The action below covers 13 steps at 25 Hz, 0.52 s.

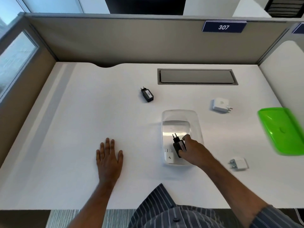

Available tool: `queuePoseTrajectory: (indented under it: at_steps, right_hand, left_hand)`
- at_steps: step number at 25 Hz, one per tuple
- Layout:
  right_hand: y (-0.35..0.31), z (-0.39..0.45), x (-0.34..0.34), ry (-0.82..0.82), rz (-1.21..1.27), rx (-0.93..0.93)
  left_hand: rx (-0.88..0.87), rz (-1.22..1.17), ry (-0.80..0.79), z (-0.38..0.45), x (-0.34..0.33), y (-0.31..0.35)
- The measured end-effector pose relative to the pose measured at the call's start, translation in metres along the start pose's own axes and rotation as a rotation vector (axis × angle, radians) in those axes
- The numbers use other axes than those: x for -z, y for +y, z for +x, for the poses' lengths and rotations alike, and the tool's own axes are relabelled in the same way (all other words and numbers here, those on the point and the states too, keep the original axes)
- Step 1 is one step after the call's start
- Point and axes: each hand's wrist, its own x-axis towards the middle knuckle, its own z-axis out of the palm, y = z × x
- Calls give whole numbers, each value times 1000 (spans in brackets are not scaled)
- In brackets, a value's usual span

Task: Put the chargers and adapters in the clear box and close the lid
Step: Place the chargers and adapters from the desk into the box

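– What surrounds the work area?
– A white desk (82, 129) sits inside beige cubicle partitions (131, 41). A blue sign (224, 27) on the back partition reads 307.
– Anything set into the desk?
– A grey cable hatch (197, 76) near the back edge. A window (14, 61) on the left gives daylight; striped carpet (79, 218) lies below.

Your right hand (191, 149) covers the lower body of the black two-pin charger with a white label (178, 145); label digits too small to read surely. Your forearm hides the near right corner of the clear plastic box (198, 122). The translucent green lid (281, 130) is motion-blurred, its right side cut off by the frame edge. The small white plug adapter (240, 164) is also smeared. Both your elbows leave the bottom edge.
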Motion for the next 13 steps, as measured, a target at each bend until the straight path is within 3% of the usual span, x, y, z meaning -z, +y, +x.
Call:
queuePoseTrajectory:
  at_steps: [13]
  right_hand:
    - [-2,9,-11,-123,-58,29]
  left_hand:
    - [7,4,4,0,0,0]
